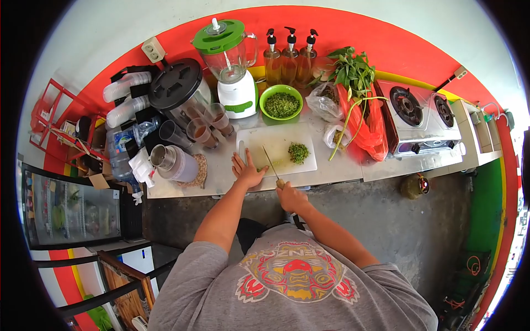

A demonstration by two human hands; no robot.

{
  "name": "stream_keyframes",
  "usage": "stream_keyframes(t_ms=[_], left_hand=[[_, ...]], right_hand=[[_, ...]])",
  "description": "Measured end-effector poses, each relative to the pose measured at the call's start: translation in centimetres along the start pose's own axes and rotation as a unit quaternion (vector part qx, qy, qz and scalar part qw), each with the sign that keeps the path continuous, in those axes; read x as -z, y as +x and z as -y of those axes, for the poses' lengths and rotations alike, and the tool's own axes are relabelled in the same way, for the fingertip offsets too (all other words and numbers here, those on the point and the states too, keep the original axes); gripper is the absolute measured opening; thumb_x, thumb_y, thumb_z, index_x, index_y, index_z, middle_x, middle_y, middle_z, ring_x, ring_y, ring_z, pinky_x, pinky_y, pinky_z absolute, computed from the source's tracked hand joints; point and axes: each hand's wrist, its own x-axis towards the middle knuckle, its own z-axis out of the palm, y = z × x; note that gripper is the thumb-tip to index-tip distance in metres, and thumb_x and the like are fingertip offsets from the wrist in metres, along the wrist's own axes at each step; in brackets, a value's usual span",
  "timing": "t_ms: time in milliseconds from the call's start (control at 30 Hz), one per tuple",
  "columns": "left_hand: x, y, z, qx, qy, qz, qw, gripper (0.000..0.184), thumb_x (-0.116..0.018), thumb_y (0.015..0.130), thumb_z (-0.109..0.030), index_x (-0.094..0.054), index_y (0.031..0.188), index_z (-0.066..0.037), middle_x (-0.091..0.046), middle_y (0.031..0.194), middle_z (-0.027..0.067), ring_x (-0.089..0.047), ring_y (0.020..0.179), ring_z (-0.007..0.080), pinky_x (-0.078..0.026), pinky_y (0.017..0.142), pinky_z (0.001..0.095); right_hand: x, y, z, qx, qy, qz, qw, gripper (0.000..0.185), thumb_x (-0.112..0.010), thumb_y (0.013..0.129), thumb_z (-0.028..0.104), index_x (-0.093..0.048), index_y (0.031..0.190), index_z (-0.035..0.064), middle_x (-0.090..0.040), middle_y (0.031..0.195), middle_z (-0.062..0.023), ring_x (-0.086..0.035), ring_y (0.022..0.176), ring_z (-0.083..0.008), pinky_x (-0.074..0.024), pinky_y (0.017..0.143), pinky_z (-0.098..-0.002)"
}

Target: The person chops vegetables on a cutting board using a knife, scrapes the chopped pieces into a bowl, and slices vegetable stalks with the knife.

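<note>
A white cutting board (281,135) lies near the counter's front edge, with a small pile of chopped greens (298,153) on its right part. My right hand (291,197) is wrapped round the wooden handle of a knife (271,162), whose blade points up and left over the board. To the left, my left hand (248,170) rests at the board's lower left corner, with some fingers spread. A small green piece (263,169) shows at its fingertips, close to the blade. Behind the board stands a green bowl (281,103) of chopped greens.
A blender (236,94), cups (202,134) and a jug (175,164) stand on the left. Three pump bottles (290,63) are at the back. Leafy greens (353,71), a red plastic bag (375,138) and a two-burner stove (422,118) are on the right.
</note>
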Motion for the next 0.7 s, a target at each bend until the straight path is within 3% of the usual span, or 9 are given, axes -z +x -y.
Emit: stream_keyframes(t_ms=[233,333,700], left_hand=[[-0.2,-0.2,0.0,-0.001,0.003,-0.006,1.000,0.121,-0.062,0.087,-0.070,0.021,0.161,-0.022,0.028,0.161,0.0306,0.022,0.152,0.0462,-0.001,0.120,0.0622],[-0.4,0.0,0.2,-0.005,0.003,-0.012,1.000,0.121,-0.062,0.087,-0.070,0.020,0.161,-0.021,0.028,0.161,0.0307,0.021,0.152,0.0459,-0.001,0.120,0.0624],[-0.4,-0.1,0.2,-0.005,-0.002,-0.020,1.000,0.119,-0.062,0.087,-0.070,0.018,0.161,-0.023,0.026,0.163,0.0290,0.020,0.153,0.0448,-0.002,0.121,0.0606]], right_hand=[[-0.5,0.5,0.2,-0.003,0.008,-0.016,1.000,0.052,-0.041,0.106,0.050,-0.045,0.123,0.0013,-0.067,0.120,-0.0294,-0.065,0.114,-0.0458,-0.0483,0.097,-0.0567],[-0.3,0.4,0.3,0.014,-0.023,-0.019,0.999,0.051,-0.041,0.106,0.049,-0.044,0.121,0.0003,-0.070,0.113,-0.0266,-0.069,0.107,-0.0435,-0.0532,0.093,-0.0537],[-0.9,0.3,0.5,0.000,0.012,-0.010,1.000,0.052,-0.041,0.106,0.049,-0.047,0.123,0.0011,-0.068,0.118,-0.0290,-0.064,0.115,-0.0464,-0.0483,0.098,-0.0565]])
